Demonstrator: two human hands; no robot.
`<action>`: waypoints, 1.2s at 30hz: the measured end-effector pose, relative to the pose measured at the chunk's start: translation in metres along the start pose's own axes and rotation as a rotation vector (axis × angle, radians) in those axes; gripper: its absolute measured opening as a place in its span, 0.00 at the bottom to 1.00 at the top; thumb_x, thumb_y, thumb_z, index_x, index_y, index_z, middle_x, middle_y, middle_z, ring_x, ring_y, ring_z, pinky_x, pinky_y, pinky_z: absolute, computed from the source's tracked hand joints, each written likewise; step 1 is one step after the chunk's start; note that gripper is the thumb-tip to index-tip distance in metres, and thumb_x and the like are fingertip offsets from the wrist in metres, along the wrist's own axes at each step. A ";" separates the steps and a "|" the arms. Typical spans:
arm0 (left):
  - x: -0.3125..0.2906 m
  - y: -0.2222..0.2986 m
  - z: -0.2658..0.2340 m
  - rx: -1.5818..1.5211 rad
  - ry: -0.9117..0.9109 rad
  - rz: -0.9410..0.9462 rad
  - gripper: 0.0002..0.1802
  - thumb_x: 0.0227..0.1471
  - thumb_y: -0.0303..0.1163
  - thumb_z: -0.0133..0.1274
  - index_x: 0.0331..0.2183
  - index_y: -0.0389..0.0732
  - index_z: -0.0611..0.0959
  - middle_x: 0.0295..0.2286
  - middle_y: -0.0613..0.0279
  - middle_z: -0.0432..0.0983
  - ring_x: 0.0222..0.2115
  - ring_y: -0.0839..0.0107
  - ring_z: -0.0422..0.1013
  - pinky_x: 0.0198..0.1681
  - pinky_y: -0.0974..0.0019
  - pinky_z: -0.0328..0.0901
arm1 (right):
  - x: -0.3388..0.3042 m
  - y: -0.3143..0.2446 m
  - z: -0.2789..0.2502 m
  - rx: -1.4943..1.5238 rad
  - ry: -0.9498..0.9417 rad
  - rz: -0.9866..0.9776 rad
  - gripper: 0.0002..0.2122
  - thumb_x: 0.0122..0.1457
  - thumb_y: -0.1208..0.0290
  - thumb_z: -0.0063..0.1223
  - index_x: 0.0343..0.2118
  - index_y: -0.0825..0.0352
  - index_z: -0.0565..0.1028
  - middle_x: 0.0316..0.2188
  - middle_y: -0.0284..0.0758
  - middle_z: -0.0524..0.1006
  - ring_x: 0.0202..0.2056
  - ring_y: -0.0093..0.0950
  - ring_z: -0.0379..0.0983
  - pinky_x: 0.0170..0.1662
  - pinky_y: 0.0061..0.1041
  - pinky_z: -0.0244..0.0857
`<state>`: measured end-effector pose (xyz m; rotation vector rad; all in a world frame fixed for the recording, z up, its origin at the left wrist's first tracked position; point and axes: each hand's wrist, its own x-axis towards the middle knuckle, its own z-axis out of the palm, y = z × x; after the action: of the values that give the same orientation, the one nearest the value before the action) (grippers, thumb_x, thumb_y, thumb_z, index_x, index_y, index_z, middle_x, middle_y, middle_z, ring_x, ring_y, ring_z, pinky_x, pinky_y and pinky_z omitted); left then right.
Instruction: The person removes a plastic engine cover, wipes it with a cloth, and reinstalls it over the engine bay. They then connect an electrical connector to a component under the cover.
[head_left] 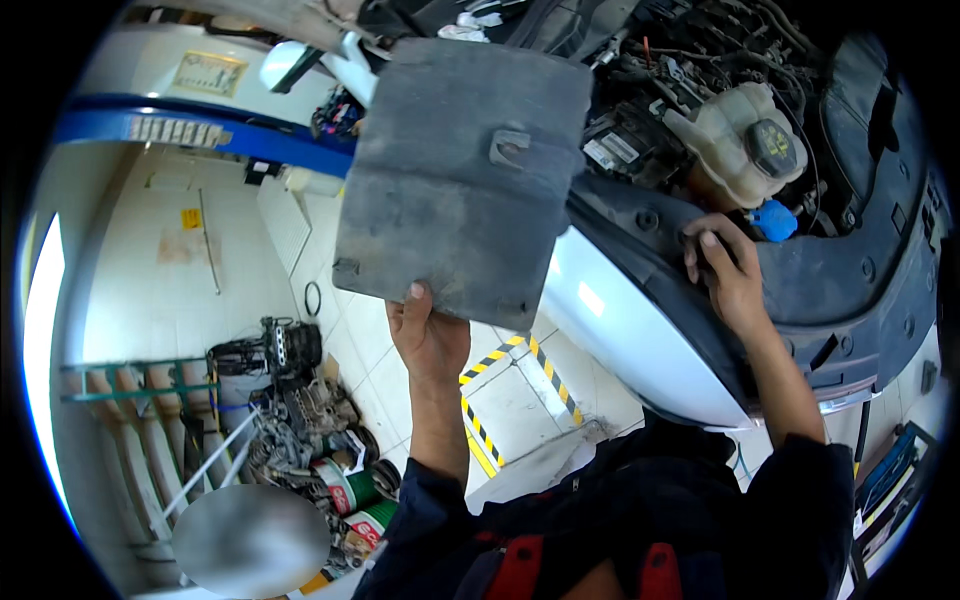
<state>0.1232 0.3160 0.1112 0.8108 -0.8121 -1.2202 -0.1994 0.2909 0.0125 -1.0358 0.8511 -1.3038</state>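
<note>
My left hand [428, 335] grips the lower edge of a flat grey cover panel [460, 170], holding it up beside a car's open engine bay. The panel has a small moulded clip on its face. My right hand [722, 268] rests with fingers pressed on the black plastic trim [830, 290] along the front edge of the engine bay, holding nothing. Just beyond that hand sit a blue cap [775, 220] and a whitish coolant tank [738, 140] with a dark cap.
The car's silver body [630, 330] curves below the trim. On the tiled floor to the left lies an engine and a heap of parts [290, 400] with cans. Yellow-black hazard tape [480, 420] marks the floor. A blue lift arm [200, 130] crosses the upper left.
</note>
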 end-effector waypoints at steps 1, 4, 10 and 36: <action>0.015 -0.007 -0.009 0.013 -0.031 0.012 0.24 0.54 0.29 0.55 0.53 0.42 0.70 0.50 0.58 0.70 0.50 0.63 0.69 0.51 0.56 0.68 | -0.007 0.001 0.005 -0.081 0.097 -0.012 0.10 0.66 0.68 0.41 0.39 0.71 0.71 0.24 0.32 0.70 0.25 0.18 0.64 0.30 0.17 0.60; 0.062 -0.036 -0.008 -0.070 -0.121 0.020 0.23 0.55 0.26 0.55 0.52 0.43 0.70 0.50 0.59 0.70 0.49 0.64 0.70 0.50 0.57 0.70 | -0.002 -0.006 0.007 -0.375 0.134 0.047 0.08 0.64 0.73 0.43 0.37 0.72 0.73 0.22 0.33 0.72 0.23 0.18 0.66 0.28 0.18 0.62; 0.109 -0.063 0.009 -0.121 -0.260 -0.042 0.20 0.56 0.28 0.54 0.51 0.47 0.73 0.50 0.63 0.70 0.50 0.66 0.69 0.50 0.55 0.70 | 0.006 0.000 0.015 -0.342 0.193 0.089 0.07 0.63 0.77 0.44 0.36 0.72 0.74 0.20 0.33 0.73 0.22 0.19 0.68 0.27 0.19 0.62; 0.267 0.025 -0.078 0.390 -1.246 0.508 0.18 0.42 0.32 0.63 0.36 0.33 0.82 0.32 0.51 0.80 0.32 0.58 0.78 0.35 0.64 0.70 | 0.089 -0.040 0.172 -0.484 0.870 -0.624 0.54 0.47 0.48 0.67 0.66 0.62 0.39 0.63 0.49 0.53 0.59 0.44 0.61 0.55 0.37 0.63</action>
<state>0.2440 0.0643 0.1199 0.0019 -2.1586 -1.0243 -0.0428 0.2243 0.1130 -1.1507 1.6336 -2.2207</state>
